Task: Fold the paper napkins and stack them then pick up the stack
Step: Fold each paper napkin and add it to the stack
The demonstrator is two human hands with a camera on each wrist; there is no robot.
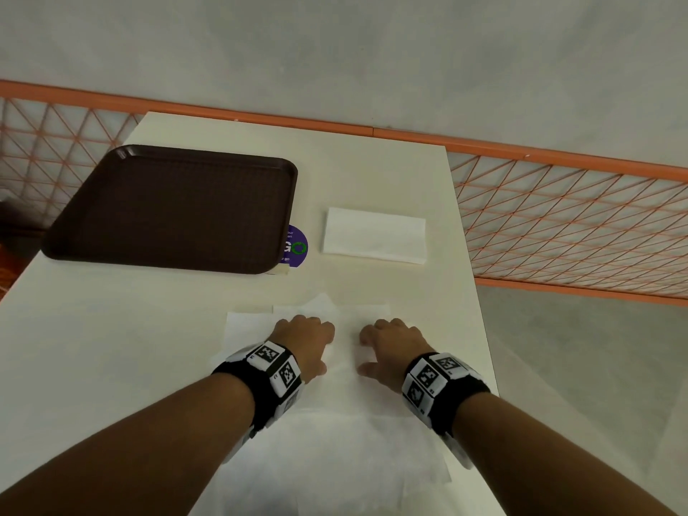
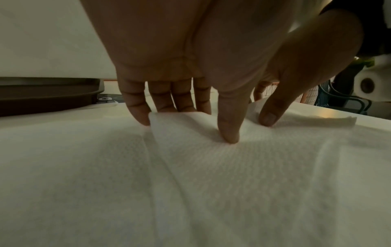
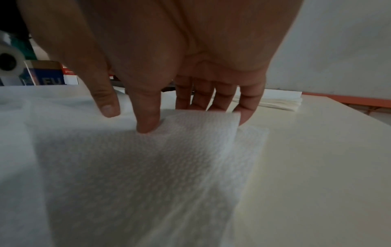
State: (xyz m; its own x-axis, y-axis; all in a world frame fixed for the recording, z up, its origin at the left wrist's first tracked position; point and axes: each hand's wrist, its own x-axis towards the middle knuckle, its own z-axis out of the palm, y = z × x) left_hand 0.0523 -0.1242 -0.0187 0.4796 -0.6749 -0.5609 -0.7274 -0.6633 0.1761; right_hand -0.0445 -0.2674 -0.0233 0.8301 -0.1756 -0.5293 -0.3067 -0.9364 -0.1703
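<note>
An unfolded white paper napkin (image 1: 344,389) lies on top of other loose napkins at the table's near edge. My left hand (image 1: 305,338) and right hand (image 1: 391,342) are side by side on its far part. In the left wrist view the left hand (image 2: 211,120) pinches the raised far edge of the napkin (image 2: 201,158). The right wrist view has the right hand (image 3: 190,117) pinching the same lifted edge of the napkin (image 3: 158,167). A folded napkin stack (image 1: 374,235) (image 3: 281,103) lies farther back, apart from both hands.
A dark brown tray (image 1: 167,206) (image 2: 42,95) sits at the back left, partly over a purple round sticker (image 1: 296,245). The cream table (image 1: 111,348) ends close to the right hand. An orange mesh railing (image 1: 558,217) runs behind and to the right.
</note>
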